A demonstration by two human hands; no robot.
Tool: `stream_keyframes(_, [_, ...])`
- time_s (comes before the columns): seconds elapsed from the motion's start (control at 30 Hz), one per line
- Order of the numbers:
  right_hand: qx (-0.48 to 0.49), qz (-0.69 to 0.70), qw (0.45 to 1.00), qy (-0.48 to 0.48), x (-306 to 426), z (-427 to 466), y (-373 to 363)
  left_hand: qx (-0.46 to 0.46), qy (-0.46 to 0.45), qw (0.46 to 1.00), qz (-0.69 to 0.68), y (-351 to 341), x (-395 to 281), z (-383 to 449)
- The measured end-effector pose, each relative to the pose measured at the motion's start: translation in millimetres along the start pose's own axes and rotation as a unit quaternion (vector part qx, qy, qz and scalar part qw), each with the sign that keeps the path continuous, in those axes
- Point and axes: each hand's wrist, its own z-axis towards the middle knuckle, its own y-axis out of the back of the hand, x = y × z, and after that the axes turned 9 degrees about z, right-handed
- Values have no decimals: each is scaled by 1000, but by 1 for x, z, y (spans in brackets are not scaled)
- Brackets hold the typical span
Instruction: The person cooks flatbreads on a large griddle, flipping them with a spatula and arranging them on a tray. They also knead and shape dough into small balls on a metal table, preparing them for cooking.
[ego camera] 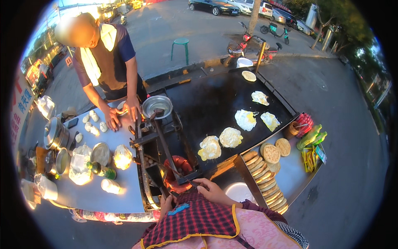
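My left hand (166, 205) is closed around the handle of a dark metal spatula (154, 176), its wide blade pointing up and away. In my right hand (213, 190) is the dark handle of a thin rod-like tool (183, 176), which slants left over a red-orange bucket (180, 166). Beyond my hands spreads a black griddle (199, 102). Several fried eggs lie on it, among them one egg (210, 148) nearest me and another egg (230, 137) beside it. A pale flatbread (248, 76) rests at the far corner.
Stacked flatbreads (264, 180) fill part of a metal tray (293, 174) at right. Across the left metal table (124, 193), a co-worker's hands (121, 113) press near dough balls (93, 116). A water-filled metal pot (157, 106) sits by the griddle; a bottle (104, 171) lies left.
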Motion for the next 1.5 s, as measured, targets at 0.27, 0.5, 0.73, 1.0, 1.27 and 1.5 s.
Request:
stream_keyframes(0.27, [-1,-38,998,47,-4,5,-7,-9,-34,999,22,13,7,8])
stream_keyframes(0.5, [32,-44,997,61,-7,16,-14,-26,-45,996,73,42,27,24])
stream_keyframes(0.73, [22,-45,997,58,-17,23,-10,-23,-65,991,111,63,46,48])
stream_keyframes(1.0, [25,-50,997,53,-4,23,-7,-15,-86,987,134,49,44,62])
stream_keyframes(1.27, [15,-58,996,69,-16,27,-7,-23,-85,986,140,66,59,59])
stream_keyframes(1.5, [38,-65,996,55,-15,32,-10,-26,-67,992,108,39,33,41])
